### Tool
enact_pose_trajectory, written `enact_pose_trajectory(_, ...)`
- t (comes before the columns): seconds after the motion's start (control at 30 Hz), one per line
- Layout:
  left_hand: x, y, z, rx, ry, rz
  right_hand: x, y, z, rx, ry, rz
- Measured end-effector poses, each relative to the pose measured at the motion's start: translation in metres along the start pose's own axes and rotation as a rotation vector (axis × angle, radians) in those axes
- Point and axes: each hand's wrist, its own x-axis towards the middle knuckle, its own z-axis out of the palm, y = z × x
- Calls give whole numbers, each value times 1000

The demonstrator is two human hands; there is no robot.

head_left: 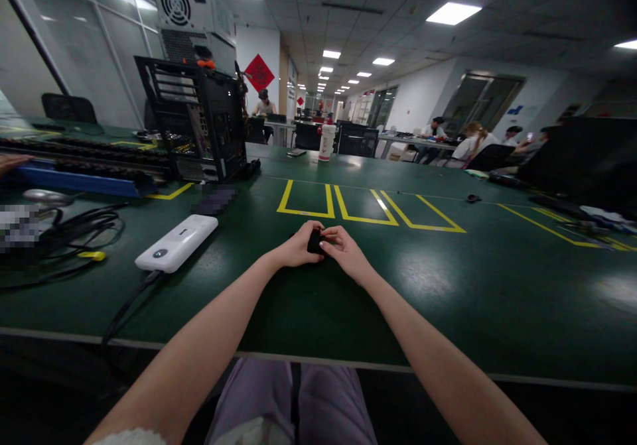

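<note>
A small black object (314, 242) sits between my two hands, above the green table (298, 312); its kind is too small and dark to make out. My left hand (297, 245) is wrapped round it from the left side. From the right, my right hand (346, 251) has its thumb and fingertips closed together on the object's right end. Parts of the object are hidden behind my fingers.
A white power bank (178, 243) with a cable lies left of my hands. Beyond it stand a black computer case (199, 117) and tangled cables (94, 226). Yellow tape outlines (365, 219) mark the table ahead; a white bottle (326, 141) stands behind them. People sit at distant tables.
</note>
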Motion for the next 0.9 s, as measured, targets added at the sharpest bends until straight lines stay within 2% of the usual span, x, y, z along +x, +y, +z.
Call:
enact_pose_trajectory(0.17,0,-1,1,-6,4,-5,0,-1,-2,-29,-19,27)
enact_pose_trajectory(0.33,0,-1,0,-14,6,-8,-3,-4,-2,57,-69,37)
enact_pose_trajectory(0.53,-1,-1,0,-18,2,3,-2,-3,1,14,-18,-19)
enact_pose_trajectory(0.9,-1,-1,0,-5,10,5,0,1,0,56,-46,-30)
